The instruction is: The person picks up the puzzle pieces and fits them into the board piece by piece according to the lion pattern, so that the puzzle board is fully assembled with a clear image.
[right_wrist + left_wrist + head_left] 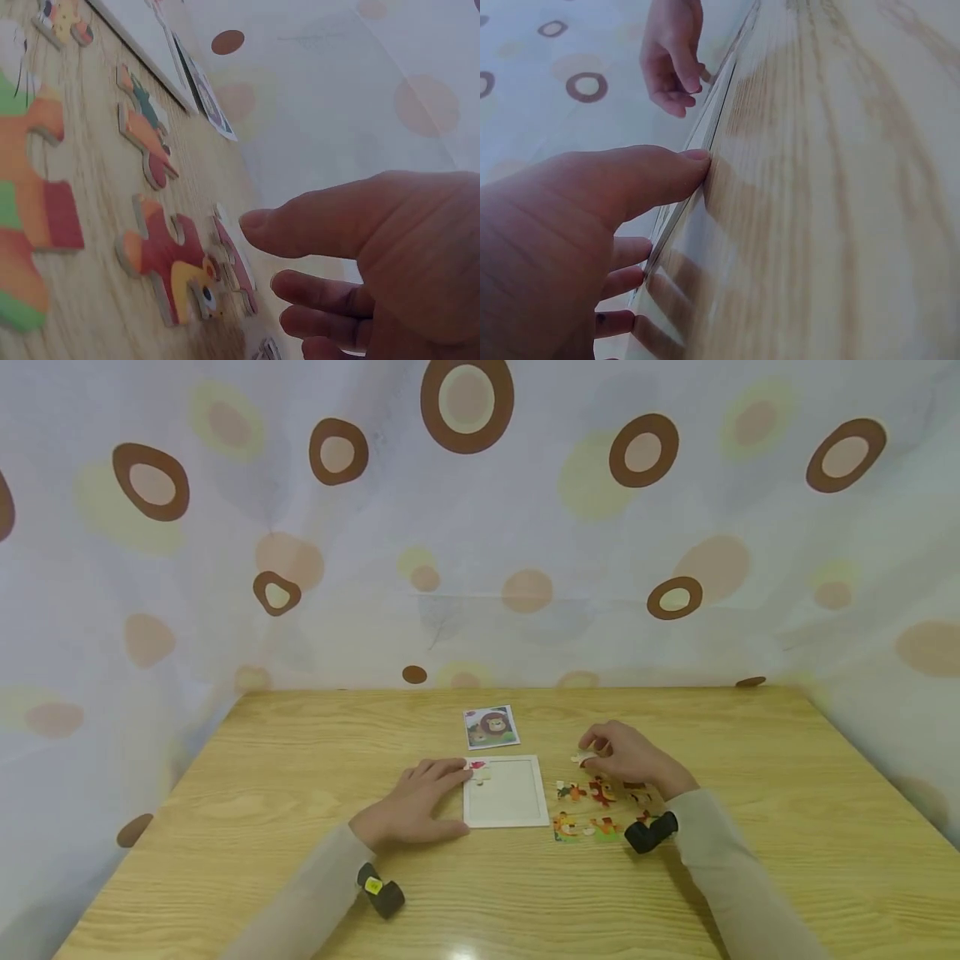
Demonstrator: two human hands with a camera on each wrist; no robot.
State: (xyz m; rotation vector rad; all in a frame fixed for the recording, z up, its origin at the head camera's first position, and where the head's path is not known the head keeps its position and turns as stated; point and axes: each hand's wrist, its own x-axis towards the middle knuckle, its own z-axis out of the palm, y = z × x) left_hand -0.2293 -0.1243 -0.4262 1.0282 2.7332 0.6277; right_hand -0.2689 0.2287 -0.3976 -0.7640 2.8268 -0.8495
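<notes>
Head view: on the wood-grain bench point(292, 760), the left hand point(420, 802) has its fingers spread, the right hand point(626, 756) its thumb and fingers apart. The white puzzle frame point(517, 795) touches the left hand at nine o'clock. From its centre, a lion card point(491, 727) lies at twelve, loose puzzle pieces point(602, 792) toward four, a corner piece point(480, 772) inside at ten, a dark red piece point(237, 262) at two, beside the right fingers.

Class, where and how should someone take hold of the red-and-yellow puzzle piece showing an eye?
Probably pinch two opposite edges, coming from above: the puzzle piece lies flat on the table, its cut sides exposed, and neighbouring pieces flank it.
</notes>
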